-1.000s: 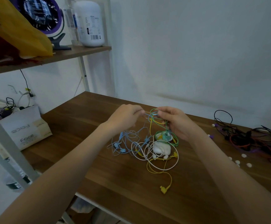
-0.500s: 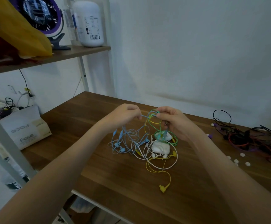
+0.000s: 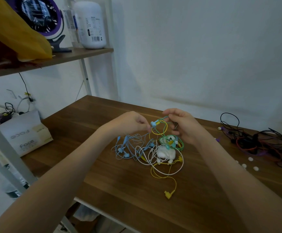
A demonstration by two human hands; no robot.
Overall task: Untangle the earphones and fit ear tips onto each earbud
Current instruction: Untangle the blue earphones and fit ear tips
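Blue earphone piece (image 3: 154,123) crosswise, right end higher.

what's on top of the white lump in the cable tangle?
A teal earphone piece and a green cable coil overlap the far edge of the white rounded lump. What the lump covers on the wooden table is hidden.

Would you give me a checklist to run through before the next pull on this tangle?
1. Left hand pinches blue cord: ok.
2. Right hand holds green cord: ok.
3. Blue plug clear of yellow loop: cannot tell.
4. Cords separated by colour: not ok, tangle knotted.
5. Yellow plug lies free on table: ok.
6. Ear tips within reach, right of tangle: ok.
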